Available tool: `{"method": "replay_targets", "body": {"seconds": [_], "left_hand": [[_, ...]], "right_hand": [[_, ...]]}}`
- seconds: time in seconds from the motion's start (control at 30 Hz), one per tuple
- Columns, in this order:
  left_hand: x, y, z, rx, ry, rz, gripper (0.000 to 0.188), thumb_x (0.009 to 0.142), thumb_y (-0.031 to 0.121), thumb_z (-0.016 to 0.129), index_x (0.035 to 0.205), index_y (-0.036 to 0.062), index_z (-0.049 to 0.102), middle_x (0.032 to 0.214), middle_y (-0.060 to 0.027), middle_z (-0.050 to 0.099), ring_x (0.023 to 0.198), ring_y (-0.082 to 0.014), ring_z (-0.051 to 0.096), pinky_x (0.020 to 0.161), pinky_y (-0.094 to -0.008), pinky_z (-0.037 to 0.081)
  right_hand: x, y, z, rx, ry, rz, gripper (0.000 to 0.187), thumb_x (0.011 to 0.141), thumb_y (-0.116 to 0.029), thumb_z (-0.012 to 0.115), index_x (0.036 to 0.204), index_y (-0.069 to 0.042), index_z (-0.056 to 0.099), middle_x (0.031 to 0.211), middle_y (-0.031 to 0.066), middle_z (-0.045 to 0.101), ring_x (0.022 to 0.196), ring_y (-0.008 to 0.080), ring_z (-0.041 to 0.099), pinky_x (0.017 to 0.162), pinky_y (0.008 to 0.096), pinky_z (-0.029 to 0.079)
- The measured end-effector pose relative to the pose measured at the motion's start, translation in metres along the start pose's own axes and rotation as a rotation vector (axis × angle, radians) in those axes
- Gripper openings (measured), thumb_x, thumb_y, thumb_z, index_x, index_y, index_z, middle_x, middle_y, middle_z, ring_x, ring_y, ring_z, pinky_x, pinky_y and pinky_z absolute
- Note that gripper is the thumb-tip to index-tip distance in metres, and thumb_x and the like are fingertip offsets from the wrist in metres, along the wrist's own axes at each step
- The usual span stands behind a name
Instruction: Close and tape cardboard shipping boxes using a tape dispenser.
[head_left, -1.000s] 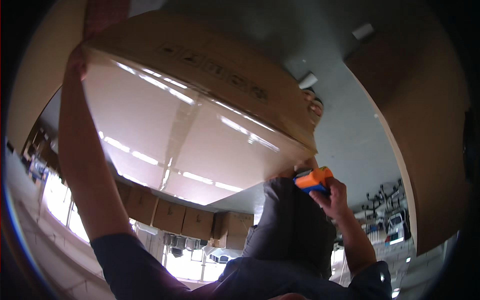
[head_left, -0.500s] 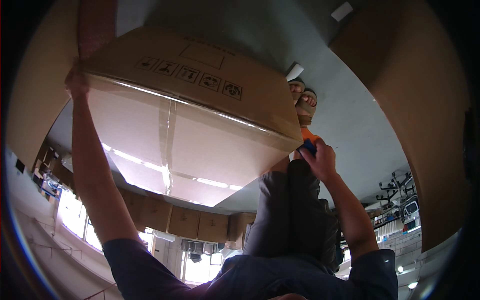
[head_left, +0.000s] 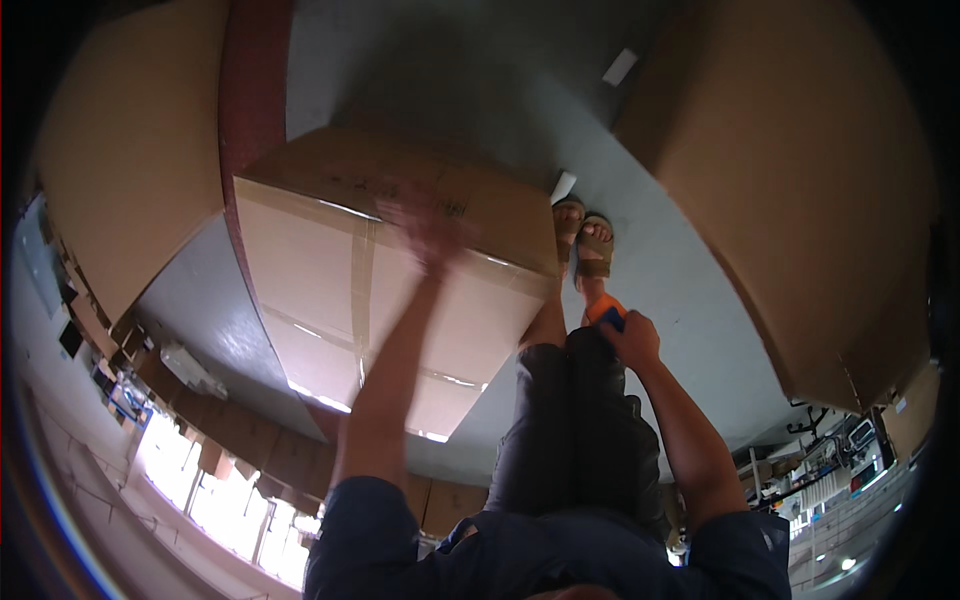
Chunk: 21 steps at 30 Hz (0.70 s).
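A large brown cardboard box (head_left: 300, 250) stands in front of me, with clear tape running along its edges and across its lighter face. My left hand (head_left: 430, 225) is over the box's long edge, smeared by motion, so its fingers and any contact with the cardboard are unclear. Beside my right knee, my right hand (head_left: 633, 342) is closed around an orange-and-blue hand tool (head_left: 607, 312). Fingers cover part of the tool, and its exact kind does not show. It is apart from the box, to the right of its near corner.
Large cardboard panels rise at the left (head_left: 140, 150) and right (head_left: 800, 200). A red strip (head_left: 250, 100) runs along the grey floor (head_left: 690, 260). Small white pieces (head_left: 620, 67) lie beyond my sandaled feet (head_left: 595, 240). Several cartons stand in the background.
My left hand has left the box's far left corner and swung right, over the long edge. My view has shifted, and the box appears smaller. The right hand still holds the tool.
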<state>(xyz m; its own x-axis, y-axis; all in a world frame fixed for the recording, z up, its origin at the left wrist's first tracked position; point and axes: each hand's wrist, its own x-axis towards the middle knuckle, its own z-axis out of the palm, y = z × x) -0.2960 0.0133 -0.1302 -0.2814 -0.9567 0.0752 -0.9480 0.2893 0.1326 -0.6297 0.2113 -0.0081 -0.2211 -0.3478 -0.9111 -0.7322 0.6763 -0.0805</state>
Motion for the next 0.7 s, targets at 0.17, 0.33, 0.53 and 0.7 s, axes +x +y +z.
{"method": "replay_targets", "body": {"seconds": [0.17, 0.33, 0.53, 0.7], "left_hand": [[-0.118, 0.217, -0.051, -0.390, -0.541, 0.628, 0.047, 0.078, 0.026, 0.066, 0.118, 0.0015, 0.062, 0.132, -0.0192, 0.053, 0.128, -0.0384, 0.044, 0.109, -0.0541, 0.031], [-0.079, 0.312, -0.138, -0.660, -1.006, 0.226, 0.029, 0.088, 0.021, 0.060, 0.106, -0.0009, 0.067, 0.104, -0.0174, 0.068, 0.105, -0.0323, 0.064, 0.098, -0.0439, 0.046], [0.009, 0.170, -0.166, -0.858, -0.859, -0.203, 0.025, 0.091, 0.018, 0.062, 0.108, 0.0010, 0.067, 0.103, -0.0155, 0.072, 0.096, -0.0254, 0.069, 0.083, -0.0362, 0.054], [-0.004, -0.048, -0.216, -0.659, -0.385, -0.892, 0.018, 0.088, 0.019, 0.064, 0.087, 0.0008, 0.066, 0.072, -0.0048, 0.063, 0.062, -0.0124, 0.059, 0.052, -0.0292, 0.048]], "right_hand": [[-0.061, 0.049, -0.026, 0.215, -0.054, 0.104, 0.056, 0.078, -0.049, 0.071, 0.082, 0.007, 0.064, 0.075, 0.0224, 0.068, 0.068, 0.0351, 0.070, 0.063, 0.0454, 0.054], [-0.131, 0.126, -0.034, 0.445, 0.110, 0.416, 0.052, 0.076, -0.044, 0.075, 0.076, 0.007, 0.065, 0.065, 0.0190, 0.067, 0.058, 0.0322, 0.070, 0.053, 0.0430, 0.056], [-0.168, 0.174, -0.027, 0.466, 0.218, 0.422, 0.071, 0.074, -0.044, 0.078, 0.118, 0.006, 0.053, 0.097, 0.0227, 0.067, 0.072, 0.0334, 0.071, 0.061, 0.0455, 0.057], [-0.161, 0.146, -0.089, 1.259, 0.307, 0.206, 0.070, 0.088, -0.040, 0.069, 0.137, -0.002, 0.037, 0.099, 0.0198, 0.061, 0.063, 0.0295, 0.067, 0.046, 0.0412, 0.057]]}}
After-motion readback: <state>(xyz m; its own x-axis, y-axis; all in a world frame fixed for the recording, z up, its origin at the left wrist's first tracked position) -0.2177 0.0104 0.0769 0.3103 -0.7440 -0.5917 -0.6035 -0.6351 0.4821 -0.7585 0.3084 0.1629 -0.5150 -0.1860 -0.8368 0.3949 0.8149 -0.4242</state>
